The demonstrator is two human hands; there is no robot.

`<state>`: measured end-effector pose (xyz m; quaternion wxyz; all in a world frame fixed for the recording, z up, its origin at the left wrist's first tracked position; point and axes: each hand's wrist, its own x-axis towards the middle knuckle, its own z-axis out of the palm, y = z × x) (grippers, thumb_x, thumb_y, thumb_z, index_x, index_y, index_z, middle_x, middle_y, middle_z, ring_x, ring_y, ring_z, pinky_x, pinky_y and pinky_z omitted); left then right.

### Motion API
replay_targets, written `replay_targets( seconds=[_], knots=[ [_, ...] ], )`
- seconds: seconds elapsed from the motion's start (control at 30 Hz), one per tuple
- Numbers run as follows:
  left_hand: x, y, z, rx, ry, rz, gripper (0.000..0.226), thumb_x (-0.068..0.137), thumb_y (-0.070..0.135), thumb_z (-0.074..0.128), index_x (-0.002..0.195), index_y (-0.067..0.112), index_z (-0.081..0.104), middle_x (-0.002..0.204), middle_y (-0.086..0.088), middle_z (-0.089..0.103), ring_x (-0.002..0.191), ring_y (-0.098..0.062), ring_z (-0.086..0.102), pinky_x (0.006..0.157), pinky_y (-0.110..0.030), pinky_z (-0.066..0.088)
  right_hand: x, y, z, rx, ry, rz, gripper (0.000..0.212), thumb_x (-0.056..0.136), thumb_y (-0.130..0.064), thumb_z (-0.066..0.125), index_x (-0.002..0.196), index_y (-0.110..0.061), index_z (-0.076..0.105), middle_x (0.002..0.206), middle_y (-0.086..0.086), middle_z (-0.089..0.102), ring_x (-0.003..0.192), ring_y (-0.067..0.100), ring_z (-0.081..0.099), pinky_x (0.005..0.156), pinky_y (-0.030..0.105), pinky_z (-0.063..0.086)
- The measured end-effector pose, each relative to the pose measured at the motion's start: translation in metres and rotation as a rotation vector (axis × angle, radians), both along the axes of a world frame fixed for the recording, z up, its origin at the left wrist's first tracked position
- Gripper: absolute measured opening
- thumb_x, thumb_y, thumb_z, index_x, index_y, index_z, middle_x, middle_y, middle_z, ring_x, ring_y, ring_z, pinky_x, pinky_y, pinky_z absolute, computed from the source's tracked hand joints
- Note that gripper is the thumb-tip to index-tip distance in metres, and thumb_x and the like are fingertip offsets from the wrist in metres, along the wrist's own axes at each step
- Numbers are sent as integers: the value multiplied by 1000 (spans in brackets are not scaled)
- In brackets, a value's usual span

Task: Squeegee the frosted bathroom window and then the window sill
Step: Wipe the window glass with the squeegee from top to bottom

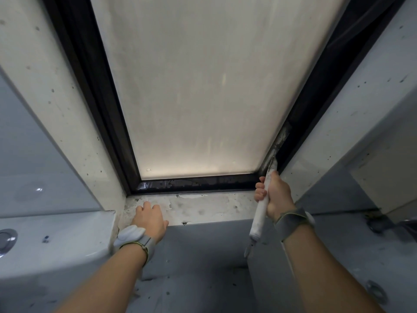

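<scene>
Saw right hand (274, 195) clamped on squeegee (262, 204) handle, blade against frosted window (203, 86) right edge; left hand (150, 219) flat, fingers spread, on sill (214, 207).

No text, label, brand, number or sign is showing legibly anywhere in this view. A small dark mark (45, 239) is sitting on the white toilet cistern (67, 236) at the lower left, but it is too small and blurred to be read as letters or digits. The bands on both wrists are showing no readable print.
</scene>
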<state>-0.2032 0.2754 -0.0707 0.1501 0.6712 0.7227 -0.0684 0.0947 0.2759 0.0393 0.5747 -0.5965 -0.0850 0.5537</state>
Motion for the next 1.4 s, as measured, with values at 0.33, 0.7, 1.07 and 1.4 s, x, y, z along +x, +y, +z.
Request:
replay_targets(
  seconds=[0.33,0.7,1.07,1.4],
  knots=[
    [-1,0,-3,6,-12,10,47,93,49,55,126,16,51,131,-7,43,122,-28,42,95,-35,44,-9,9,-11,-23,-48,-20,45,102,-51,35,83,-11,42,56,0,35,32,8,30,31,16,26],
    [2,0,-1,6,13,0,48,95,49,53,128,15,49,133,-8,43,123,-28,42,100,-35,43,-90,18,-26,42,108,19,53,96,-66,34,83,-15,37,46,-4,30,34,11,24,35,17,24],
    [0,0,1,10,12,-1,47,94,49,54,126,15,50,133,-8,44,122,-28,43,101,-35,41,-15,15,-28,-6,-53,-18,51,99,-60,38,85,-12,43,51,-1,34,31,10,28,33,16,25],
    [-2,-4,3,26,-25,-9,45,95,48,53,127,16,50,134,-8,43,122,-28,42,101,-35,42,-55,27,-30,31,21,-86,60,91,-74,34,81,-15,37,48,-2,30,34,11,24,36,18,23]
  ],
)
